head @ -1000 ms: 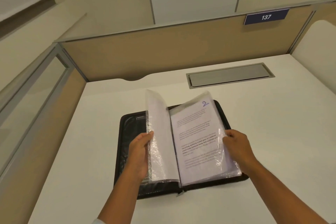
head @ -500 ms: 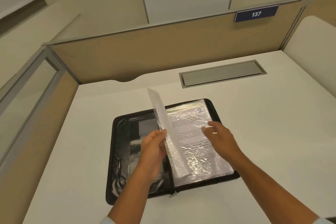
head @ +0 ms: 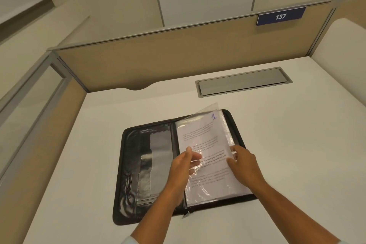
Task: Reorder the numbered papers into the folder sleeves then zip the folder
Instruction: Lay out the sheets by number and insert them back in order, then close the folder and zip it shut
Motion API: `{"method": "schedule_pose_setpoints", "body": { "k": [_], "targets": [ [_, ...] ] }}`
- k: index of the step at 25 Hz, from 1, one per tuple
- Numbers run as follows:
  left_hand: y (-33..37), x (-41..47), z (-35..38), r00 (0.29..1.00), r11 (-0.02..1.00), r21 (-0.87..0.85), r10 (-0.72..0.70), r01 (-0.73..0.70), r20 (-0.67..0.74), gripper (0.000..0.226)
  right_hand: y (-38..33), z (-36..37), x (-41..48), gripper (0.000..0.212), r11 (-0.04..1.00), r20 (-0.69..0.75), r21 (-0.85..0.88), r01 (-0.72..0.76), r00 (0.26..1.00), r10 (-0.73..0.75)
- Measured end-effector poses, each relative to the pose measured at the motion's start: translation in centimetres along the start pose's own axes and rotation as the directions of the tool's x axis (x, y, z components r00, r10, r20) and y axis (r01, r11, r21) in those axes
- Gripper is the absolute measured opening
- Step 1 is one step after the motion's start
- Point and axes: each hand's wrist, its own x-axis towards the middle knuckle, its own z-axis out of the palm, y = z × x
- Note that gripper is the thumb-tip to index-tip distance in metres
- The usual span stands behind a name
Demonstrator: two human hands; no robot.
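Top sleeve (head: 213,176): turned down to the right, so paper 1 (head: 200,136) is now shown on top.
Left hand (head: 183,166): brought down to its inner edge.
Right hand (head: 244,164): moved to its outer edge.

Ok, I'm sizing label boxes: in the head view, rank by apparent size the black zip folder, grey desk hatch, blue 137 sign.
Largest: black zip folder.
Then: grey metal desk hatch.
Smallest: blue 137 sign, though farthest from the camera.

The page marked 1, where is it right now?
In the head view, the page marked 1 lies under clear sleeve plastic on the right half of the open black folder, between the left hand and the right hand.
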Motion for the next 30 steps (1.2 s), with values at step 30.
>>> {"method": "schedule_pose_setpoints", "body": {
  "k": [30],
  "targets": [
    [-6.8, 3.9, -17.9, 0.732, 0.694, 0.513, -0.032, 0.506, -0.68, 0.07, 5.6, 3.1, 1.2, 0.06, 0.817, -0.237, -0.555, -0.155, 0.971, 0.023]
  ]
}}
